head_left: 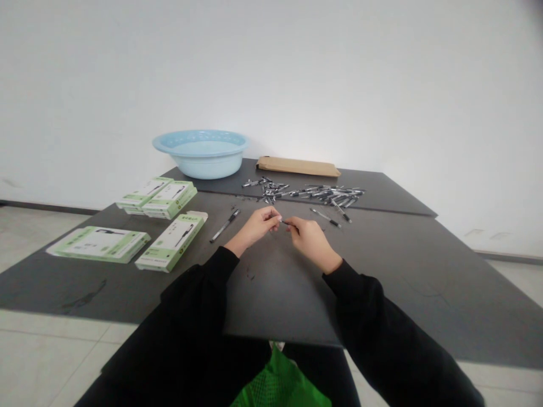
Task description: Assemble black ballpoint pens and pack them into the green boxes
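My left hand and my right hand meet over the middle of the table. Both are closed, with fingertips pinching a small, thin pen part between them; its dark end shows at my right fingers. Most of it is hidden, so its exact shape is unclear. A capped clear pen with black ends lies on the table left of my left hand. Beyond my right hand lies an uncapped-looking pen with a black grip. Farther back is a loose pile of clear and black pens, with small black pieces beside it.
Several green and white pen boxes lie at the left, some stacked. A light blue basin stands at the back left, and a long brown cardboard package lies near the wall. The dark table shows a seam behind my hands.
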{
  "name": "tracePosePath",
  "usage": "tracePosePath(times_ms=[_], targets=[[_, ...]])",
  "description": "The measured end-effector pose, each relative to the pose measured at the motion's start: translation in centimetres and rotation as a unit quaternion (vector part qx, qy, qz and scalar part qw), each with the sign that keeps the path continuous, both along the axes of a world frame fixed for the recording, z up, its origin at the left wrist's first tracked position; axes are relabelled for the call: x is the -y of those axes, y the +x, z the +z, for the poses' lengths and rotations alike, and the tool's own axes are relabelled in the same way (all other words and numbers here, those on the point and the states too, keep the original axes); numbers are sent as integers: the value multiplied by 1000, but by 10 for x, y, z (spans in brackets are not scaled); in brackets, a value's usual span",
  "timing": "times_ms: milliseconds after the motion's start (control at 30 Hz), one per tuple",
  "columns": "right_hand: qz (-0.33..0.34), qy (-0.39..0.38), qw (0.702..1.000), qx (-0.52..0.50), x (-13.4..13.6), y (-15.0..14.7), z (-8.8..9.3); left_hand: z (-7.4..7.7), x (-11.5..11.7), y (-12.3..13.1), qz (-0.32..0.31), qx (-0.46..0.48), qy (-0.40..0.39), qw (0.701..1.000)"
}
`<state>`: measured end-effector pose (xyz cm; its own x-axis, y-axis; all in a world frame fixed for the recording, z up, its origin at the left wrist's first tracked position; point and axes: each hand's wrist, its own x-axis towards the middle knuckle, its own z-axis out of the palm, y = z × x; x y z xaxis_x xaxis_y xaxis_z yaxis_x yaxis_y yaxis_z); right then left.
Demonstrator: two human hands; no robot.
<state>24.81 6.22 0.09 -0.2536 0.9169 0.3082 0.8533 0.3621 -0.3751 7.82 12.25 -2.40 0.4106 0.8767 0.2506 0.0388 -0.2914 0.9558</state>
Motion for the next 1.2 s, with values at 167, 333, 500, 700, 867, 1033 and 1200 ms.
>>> tracePosePath(times_ms=[167, 333, 500, 700, 867, 1033, 1200], targets=[[-6, -9, 999, 44, 3, -1, 2, 1, 3, 0, 32, -45, 16, 998], [-13, -32, 997, 73, 4, -2, 5, -4, 1, 0, 55, -102, 27, 993], [-20, -46, 995, 88, 5, -4, 7, -8, -1, 0, 49, -116, 12, 992], [-14, -44, 995, 93, 6, -4, 6, -8, 0, 2, 44, -85, -34, 995], [-11, -42, 995, 93, 5, -4, 4, -10, 0, 4, 44, -54, -78, 994], [-9, -42, 995, 91, 5, -5, 3, -10, 0, 5, 45, -47, -107, 992], [-10, -41, 995, 90, 5, -4, 2, -10, 0, 5, 43, -44, -109, 992]])
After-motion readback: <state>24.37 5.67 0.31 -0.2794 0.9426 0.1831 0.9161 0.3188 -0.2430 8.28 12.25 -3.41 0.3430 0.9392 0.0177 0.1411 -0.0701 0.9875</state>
